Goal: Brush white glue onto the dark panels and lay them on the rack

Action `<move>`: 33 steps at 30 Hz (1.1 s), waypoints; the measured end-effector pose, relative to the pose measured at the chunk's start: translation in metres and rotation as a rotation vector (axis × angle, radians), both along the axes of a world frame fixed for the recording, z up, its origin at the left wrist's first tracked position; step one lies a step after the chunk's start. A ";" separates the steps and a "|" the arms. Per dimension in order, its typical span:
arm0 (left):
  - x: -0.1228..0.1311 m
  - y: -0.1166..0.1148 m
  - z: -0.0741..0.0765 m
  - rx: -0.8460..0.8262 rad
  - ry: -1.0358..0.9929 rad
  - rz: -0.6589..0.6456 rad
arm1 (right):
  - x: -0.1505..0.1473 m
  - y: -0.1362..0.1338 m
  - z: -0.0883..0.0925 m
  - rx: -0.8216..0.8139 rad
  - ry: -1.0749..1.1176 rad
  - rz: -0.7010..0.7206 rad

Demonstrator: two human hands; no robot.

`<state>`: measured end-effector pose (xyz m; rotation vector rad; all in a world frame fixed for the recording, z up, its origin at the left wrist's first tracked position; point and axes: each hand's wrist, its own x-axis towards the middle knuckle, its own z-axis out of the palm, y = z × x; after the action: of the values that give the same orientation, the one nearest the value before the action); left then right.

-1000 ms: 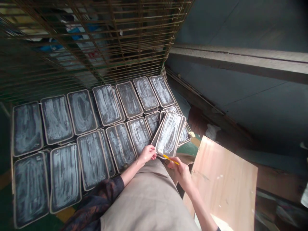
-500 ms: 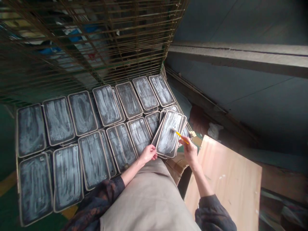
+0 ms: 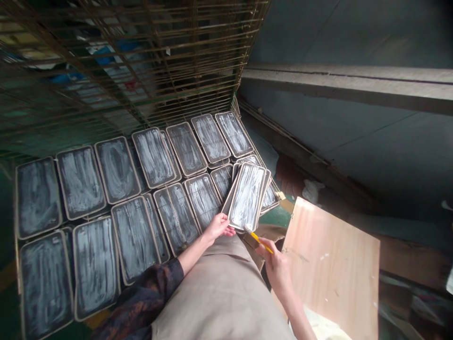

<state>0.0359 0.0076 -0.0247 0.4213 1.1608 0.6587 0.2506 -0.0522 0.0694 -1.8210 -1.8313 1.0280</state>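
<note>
A wire rack fills the left side of the room, its shelf covered with two long rows of dark panels, pale-rimmed, round-cornered and streaked with white. Some overlap others underneath. A grey wall with a pale ledge stands to the right, and a crumpled white bag lies low beside it. Green floor shows near the rack's corner.

Behind the wires are blue and white things, too blurred to name. Some brown cardboard sits between the rack and a bare wooden board; what it holds is hidden.

The top panel lies askew on a small stack at the rack's near right end. The left hand touches its lower left corner, fingers close together; whether they clamp it, I cannot tell. The right hand is closed around a yellow-handled brush, bristles at the panel's bottom edge.
</note>
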 end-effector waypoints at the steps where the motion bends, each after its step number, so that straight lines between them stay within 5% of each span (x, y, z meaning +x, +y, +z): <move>1: -0.001 0.000 0.000 0.003 -0.012 -0.006 | 0.000 0.001 0.002 -0.002 0.023 -0.026; 5: -0.003 0.000 -0.003 0.027 -0.033 -0.026 | 0.004 0.010 0.002 0.056 0.069 -0.152; 10: -0.003 -0.001 -0.009 0.029 -0.061 -0.017 | 0.005 0.008 -0.007 0.007 0.053 -0.105; 15: -0.005 0.000 -0.012 0.047 -0.137 -0.005 | -0.001 0.004 0.005 0.008 0.168 -0.178; 24: -0.009 0.023 0.036 0.154 -0.451 -0.046 | 0.016 0.043 0.038 0.244 0.221 -0.591; 33: -0.013 0.074 0.068 0.328 -0.585 0.081 | 0.016 0.054 0.023 0.250 0.208 -0.641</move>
<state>0.0234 0.0816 0.0432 0.4190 0.5161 0.9711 0.2661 0.0013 0.0921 -1.8674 -1.0758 0.6751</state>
